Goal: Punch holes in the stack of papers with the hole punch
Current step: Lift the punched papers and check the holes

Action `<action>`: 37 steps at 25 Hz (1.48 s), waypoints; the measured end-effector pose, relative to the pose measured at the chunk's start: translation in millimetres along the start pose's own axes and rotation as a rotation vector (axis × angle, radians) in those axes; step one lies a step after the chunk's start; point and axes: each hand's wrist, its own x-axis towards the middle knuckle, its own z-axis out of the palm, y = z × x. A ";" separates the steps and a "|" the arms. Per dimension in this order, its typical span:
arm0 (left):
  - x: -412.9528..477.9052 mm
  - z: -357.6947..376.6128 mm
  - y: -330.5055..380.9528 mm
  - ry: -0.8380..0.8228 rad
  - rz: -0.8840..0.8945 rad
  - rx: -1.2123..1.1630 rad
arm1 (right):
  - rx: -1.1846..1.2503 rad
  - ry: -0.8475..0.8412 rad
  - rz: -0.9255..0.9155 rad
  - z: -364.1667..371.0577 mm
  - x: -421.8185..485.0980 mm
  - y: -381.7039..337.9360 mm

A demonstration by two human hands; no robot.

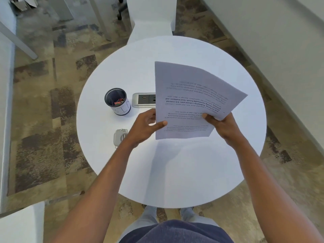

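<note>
**Both hands hold the papers above the table**

We pinch the stack of white printed papers (192,100) with both hands. Our left hand (145,127) clamps the stack's near left edge, its thumb pressed on the top sheet and its fingers curled behind. Our right hand (222,125) grips the near right corner, thumb on top and fingers hidden beneath the sheets. The stack is raised off the round white table (157,172), tilted away from us, and its far right corner bows slightly. The printed text reads upside down from where we stand.

Taking the stack as our landmark: the small silver metal hole punch (119,137) lies on the table to the left of the stack's near edge, partly hidden by our left forearm, and is apart from the papers. Farther left and a little beyond sits a black mesh cylindrical cup with a white paper label (117,101), holding small red items. Between that cup and the stack, a silver-framed power outlet panel (143,102) is set into the tabletop, its right end covered by the papers.
</note>
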 end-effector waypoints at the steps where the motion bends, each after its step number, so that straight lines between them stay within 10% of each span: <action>1: 2.2 3.1 -3.7 0.089 0.007 -0.016 | 0.006 0.006 0.004 2.1 -0.8 1.2; 27: 7.9 10.9 -4.3 0.246 0.020 -0.187 | 0.237 0.081 0.047 12.7 -15.0 31.3; 37: 36.8 11.9 41.6 0.180 0.104 0.208 | 0.366 0.078 0.332 16.1 -45.5 61.6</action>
